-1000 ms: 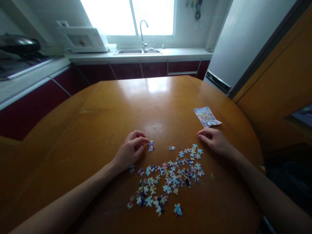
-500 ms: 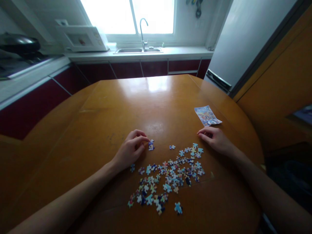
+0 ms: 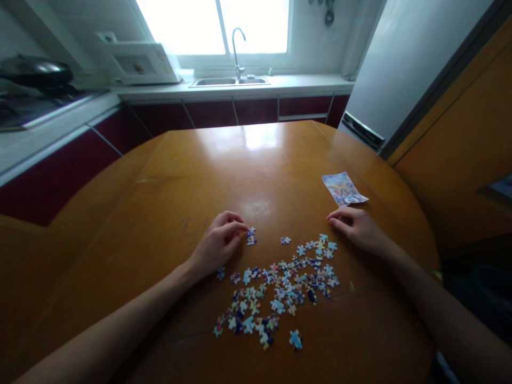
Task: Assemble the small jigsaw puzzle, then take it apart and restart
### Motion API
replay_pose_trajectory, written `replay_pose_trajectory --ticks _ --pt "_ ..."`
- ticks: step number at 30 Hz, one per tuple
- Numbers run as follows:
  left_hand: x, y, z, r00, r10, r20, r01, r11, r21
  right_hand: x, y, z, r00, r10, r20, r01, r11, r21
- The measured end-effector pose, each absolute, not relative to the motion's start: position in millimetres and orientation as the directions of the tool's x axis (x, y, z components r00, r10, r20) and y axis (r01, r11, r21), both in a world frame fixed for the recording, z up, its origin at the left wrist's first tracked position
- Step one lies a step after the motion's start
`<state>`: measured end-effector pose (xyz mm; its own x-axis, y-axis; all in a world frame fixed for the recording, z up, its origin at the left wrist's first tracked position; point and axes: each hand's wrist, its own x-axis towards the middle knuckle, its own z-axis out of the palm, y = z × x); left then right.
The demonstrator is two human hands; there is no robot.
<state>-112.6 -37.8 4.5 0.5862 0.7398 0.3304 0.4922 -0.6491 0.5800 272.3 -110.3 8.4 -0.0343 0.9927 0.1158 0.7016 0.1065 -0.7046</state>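
My left hand (image 3: 219, 241) rests on the table, fingers loosely bent and thumb apart from them. Its index fingertip touches a small cluster of blue and white jigsaw pieces (image 3: 251, 237). To the right, my right hand (image 3: 356, 226) lies with curled fingers, thumb and index tips close together and nothing visible in them. Just beyond it is a creased picture sheet (image 3: 344, 188) with a colourful print. Between my forearms spreads a loose heap of jigsaw pieces (image 3: 288, 285). A few sit apart: a small pale pair (image 3: 285, 240) and a blue piece (image 3: 295, 339) near me.
The brown wooden table (image 3: 216, 181) has rounded sides. Past its far edge are a counter with a sink (image 3: 216, 82), a tap (image 3: 236, 50) and a white microwave (image 3: 140, 63). A pan (image 3: 36, 72) stands at left, a fridge (image 3: 420, 69) at right.
The whole view has shifted slightly to the right in the picture. Both hands and the jigsaw pieces keep their places on the table.
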Motion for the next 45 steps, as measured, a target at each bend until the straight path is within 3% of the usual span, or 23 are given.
replay_pose_trajectory --ticks 19,34,45 --pt "-113 -39 3 0.577 0.746 0.333 0.481 -0.64 0.6 273 -111 10 -0.034 0.993 0.113 0.711 0.104 -0.695" --pt "-115 -28 11 0.416 0.88 0.231 0.412 -0.409 0.814 278 -112 3 -0.032 0.995 0.096 0.722 0.09 -0.686" --pt "-111 -33 11 0.43 0.874 0.226 0.424 -0.417 0.804 281 -112 2 -0.036 0.995 0.098 0.73 0.093 -0.677"
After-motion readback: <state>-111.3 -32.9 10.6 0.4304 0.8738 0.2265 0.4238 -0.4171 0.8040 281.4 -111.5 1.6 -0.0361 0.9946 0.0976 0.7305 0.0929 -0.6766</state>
